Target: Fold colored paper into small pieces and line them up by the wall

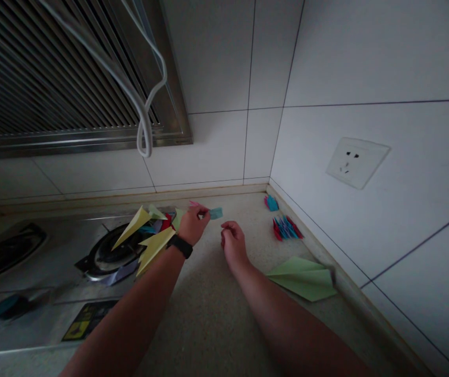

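Observation:
Between the thumb and fingers of my left hand (195, 224), which wears a black watch on the wrist, is a small piece of blue paper (216, 213). My right hand (233, 244) hovers just to the right over the counter, its fingers curled together; whether anything small is in them is hidden. Left of my left hand lie yellow folded papers (154, 248) and a pink paper piece (195, 203). A row of red and blue folded paper pieces (287, 228) sits to the right, with a smaller blue and pink bunch (271, 202) behind it.
A green paper plane (305, 278) lies beside my right forearm. The gas stove (61, 293) on the left has papers over its burner (110, 256). A white cable (144, 125) dangles from the range hood (90, 68). A wall socket (358, 162) is at right.

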Demonstrator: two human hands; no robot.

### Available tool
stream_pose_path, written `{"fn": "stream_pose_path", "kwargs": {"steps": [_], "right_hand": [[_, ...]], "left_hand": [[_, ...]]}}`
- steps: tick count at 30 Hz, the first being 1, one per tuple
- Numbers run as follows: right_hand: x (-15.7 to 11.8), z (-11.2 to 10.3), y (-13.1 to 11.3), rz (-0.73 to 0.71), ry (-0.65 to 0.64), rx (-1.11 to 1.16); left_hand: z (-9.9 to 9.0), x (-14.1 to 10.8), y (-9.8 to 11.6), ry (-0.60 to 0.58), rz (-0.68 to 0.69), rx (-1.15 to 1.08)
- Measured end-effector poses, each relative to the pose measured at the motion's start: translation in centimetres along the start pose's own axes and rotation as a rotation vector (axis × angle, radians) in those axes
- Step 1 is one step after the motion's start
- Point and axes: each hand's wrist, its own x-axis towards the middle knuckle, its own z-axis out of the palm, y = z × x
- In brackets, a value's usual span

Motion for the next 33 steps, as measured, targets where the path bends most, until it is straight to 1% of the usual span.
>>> {"fn": "stream_pose_path", "kwargs": {"steps": [1, 3, 4, 6, 8, 10, 12, 13, 15, 18, 20, 22, 24, 28, 30, 33], "right_hand": [[0.1, 0.0, 0.0, -0.018, 0.101, 0.046], [0.2, 0.1, 0.0, -0.033, 0.23, 0.127], [0.1, 0.2, 0.0, -0.031, 0.224, 0.149], [-0.1, 0.3, -0.1, -0.017, 0.156, 0.16], [-0.4, 0.4, -0.2, -0.001, 0.079, 0.137], [-0.7, 0.4, -0.2, 0.004, 0.033, 0.096], [-0.8, 0.4, -0.2, -0.007, 0.009, 0.06], [-0.8, 0.4, -0.2, -0.015, -0.005, 0.046], [-0.8, 0.5, -0.2, -0.029, -0.046, 0.021], [-0.8, 0.5, -0.2, -0.036, -0.118, -0.013], [-0.8, 0.4, -0.1, -0.04, -0.154, -0.044], [-0.8, 0.3, 0.0, -0.044, -0.17, -0.078], [-0.8, 0.3, 0.0, -0.044, -0.169, -0.096], [-0.6, 0.3, 0.1, -0.037, -0.211, -0.101], [-0.5, 0.3, 0.1, -0.026, -0.231, -0.105], [-0.3, 0.3, 0.2, -0.011, -0.22, -0.103]], "left_hand": [[0.1, -0.7, 0.3, 0.018, -0.038, -0.189], [0.3, -2.2, 0.8, 0.024, -0.173, -0.537], [0.3, -3.0, 1.0, 0.029, -0.247, -0.687], [0.4, -4.7, 1.4, 0.012, -0.352, -0.908], [0.5, -6.1, 1.6, 0.003, -0.418, -1.03], [0.7, -7.2, 1.7, 0.05, -0.486, -1.07], [0.9, -8.1, 1.7, 0.151, -0.553, -1.07], [1.0, -8.5, 1.7, 0.193, -0.567, -1.073], [1.0, -9.1, 1.7, 0.235, -0.569, -1.076], [0.6, -9.9, 1.7, 0.231, -0.563, -1.068], [0.3, -10.0, 1.6, 0.226, -0.596, -1.081], [0.2, -10.0, 1.6, 0.244, -0.639, -1.114], [0.3, -9.8, 1.5, 0.259, -0.655, -1.134], [0.8, -9.6, 1.0, 0.25, -0.602, -1.099], [1.1, -9.6, 0.8, 0.23, -0.569, -1.038], [1.4, -9.6, 0.4, 0.181, -0.502, -0.921]]}}
